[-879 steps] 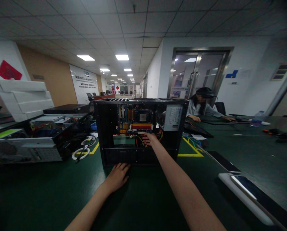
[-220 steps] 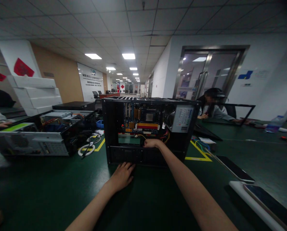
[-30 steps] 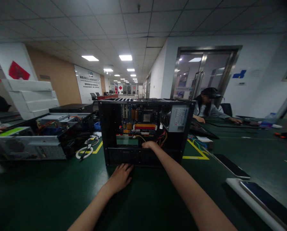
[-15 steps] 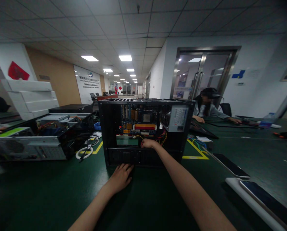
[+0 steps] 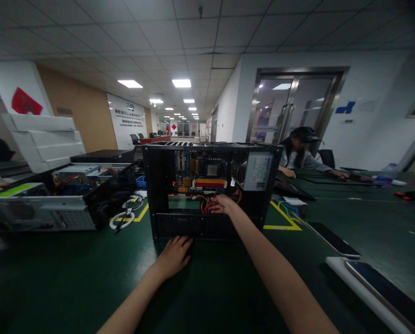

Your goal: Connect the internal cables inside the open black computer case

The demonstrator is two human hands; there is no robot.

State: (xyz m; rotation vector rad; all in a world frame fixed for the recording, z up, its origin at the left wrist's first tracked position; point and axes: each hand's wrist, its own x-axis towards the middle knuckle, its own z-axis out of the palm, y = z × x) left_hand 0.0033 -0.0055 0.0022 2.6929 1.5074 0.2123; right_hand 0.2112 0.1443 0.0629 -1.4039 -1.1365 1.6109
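Observation:
Upright on the green table stands a black computer case (image 5: 178, 226) with its side off. Inside it are a motherboard (image 5: 212, 160), a red-and-yellow memory module area (image 5: 210, 183) and a silver power supply (image 5: 259, 169). My right hand (image 5: 222, 204) reaches into the lower middle of the case. Its fingers are stretched and somewhat apart, touching or beside a bundle of red and dark cables (image 5: 207, 204). My left hand (image 5: 175, 255) lies flat on the table, fingers spread, its tips at the lower front edge of the case.
To the left lie another opened computer case (image 5: 61, 208) and a coiled white cable (image 5: 122, 221). Two phones (image 5: 333, 239) (image 5: 385, 287) are at the right, one on a white slab. Across the table sits a co-worker (image 5: 303, 153); yellow tape (image 5: 280, 228) marks the tabletop.
My right hand has shifted slightly right and up, and its closed fingers have loosened. More of the red cables now shows beside them. My left hand stays put.

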